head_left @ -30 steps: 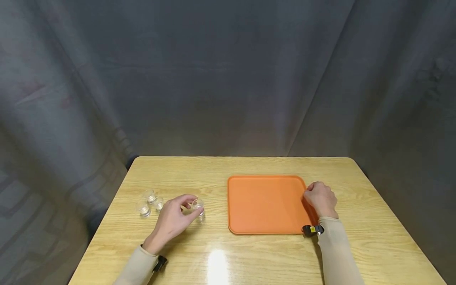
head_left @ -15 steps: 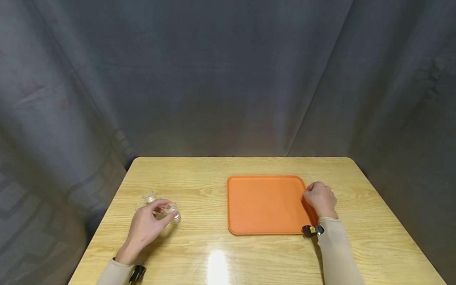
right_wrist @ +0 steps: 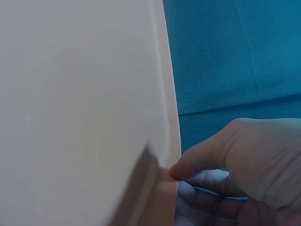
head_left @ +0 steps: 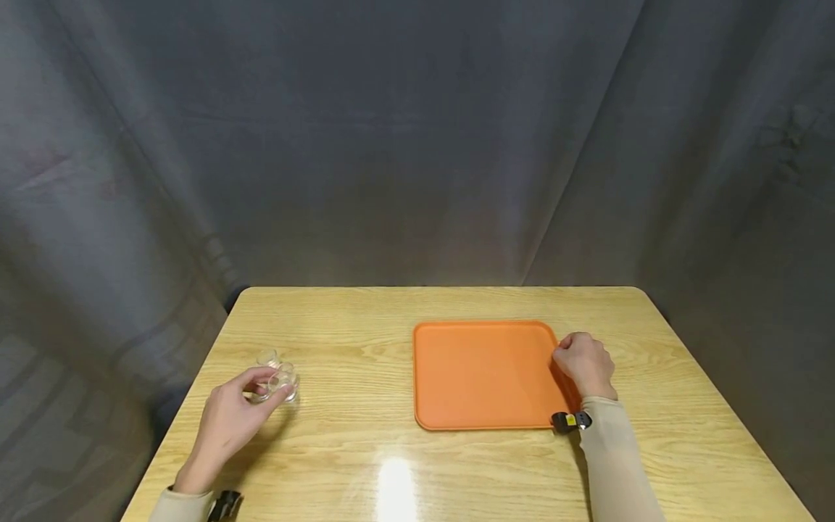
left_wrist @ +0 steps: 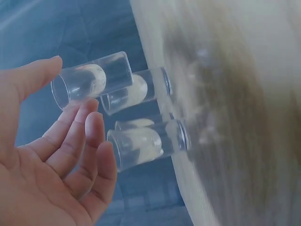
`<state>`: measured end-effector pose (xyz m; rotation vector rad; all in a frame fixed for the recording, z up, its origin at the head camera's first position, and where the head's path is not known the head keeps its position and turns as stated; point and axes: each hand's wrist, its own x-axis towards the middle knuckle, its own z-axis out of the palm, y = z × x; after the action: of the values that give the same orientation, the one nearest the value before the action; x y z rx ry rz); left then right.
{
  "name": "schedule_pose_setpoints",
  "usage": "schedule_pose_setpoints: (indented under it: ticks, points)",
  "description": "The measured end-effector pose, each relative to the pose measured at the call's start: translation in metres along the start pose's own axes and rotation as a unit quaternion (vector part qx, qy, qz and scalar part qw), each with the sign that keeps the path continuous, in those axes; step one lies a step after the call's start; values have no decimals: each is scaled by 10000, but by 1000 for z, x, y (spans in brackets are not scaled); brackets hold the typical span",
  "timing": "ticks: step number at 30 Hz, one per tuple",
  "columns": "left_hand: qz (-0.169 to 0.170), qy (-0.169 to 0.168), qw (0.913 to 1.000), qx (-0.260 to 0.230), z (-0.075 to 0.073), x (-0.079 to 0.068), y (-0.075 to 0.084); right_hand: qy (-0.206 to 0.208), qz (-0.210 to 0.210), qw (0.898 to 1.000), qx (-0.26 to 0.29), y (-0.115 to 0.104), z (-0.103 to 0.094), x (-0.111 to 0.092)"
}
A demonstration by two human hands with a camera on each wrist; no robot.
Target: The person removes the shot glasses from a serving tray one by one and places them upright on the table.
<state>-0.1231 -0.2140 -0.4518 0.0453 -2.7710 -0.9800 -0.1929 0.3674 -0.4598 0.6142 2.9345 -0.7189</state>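
At the table's left side, my left hand (head_left: 230, 415) holds a small clear cup (left_wrist: 91, 80) between thumb and fingertips, upright and raised a little off the tabletop. A pale patch shows partway down inside it. Close beyond it stand several like cups (left_wrist: 136, 92), partly hidden behind the hand and the held cup in the head view; another clear cup (left_wrist: 150, 145) shows below them in the left wrist view. My right hand (head_left: 587, 366) pinches the right rim of an orange tray (head_left: 489, 373), thumb on top, as the right wrist view shows.
The tray lies flat on a light wooden table (head_left: 352, 449), right of the middle. Dark grey curtains (head_left: 417, 145) hang behind and on both sides of the table. Each wrist wears a small black camera strap (head_left: 572, 422).
My left hand has carried the held cup leftward, from near the tray to beside the other cups. The right hand stays at the tray's rim.
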Motion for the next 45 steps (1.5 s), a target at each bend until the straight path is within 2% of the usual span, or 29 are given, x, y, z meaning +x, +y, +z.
schedule_pose_setpoints:
  ticks: [4, 8, 16, 19, 27, 45]
  points:
    - [-37, 59, 9999, -86, -4, 0, -2, 42, 0, 10000, -38, 0, -1, 0]
    - [-11, 100, 9999, 56, -6, -1, -4, 28, 10, 10000, -2, 0, 0, 0]
    - [-120, -40, 9998, 142, -7, -2, -8, 59, 16, 10000, 25, -1, 1, -1]
    - [6, 6, 9997, 224, -6, -1, -9, 51, 23, 10000, 24, -1, 1, -1]
    - [320, 293, 9950, 904, -4, -5, -11, -29, 15, 10000, 21, -2, 0, -1]
    - [75, -66, 9948, 1011, -4, -5, -10, -53, 70, 9999, 71, -2, 0, -1]
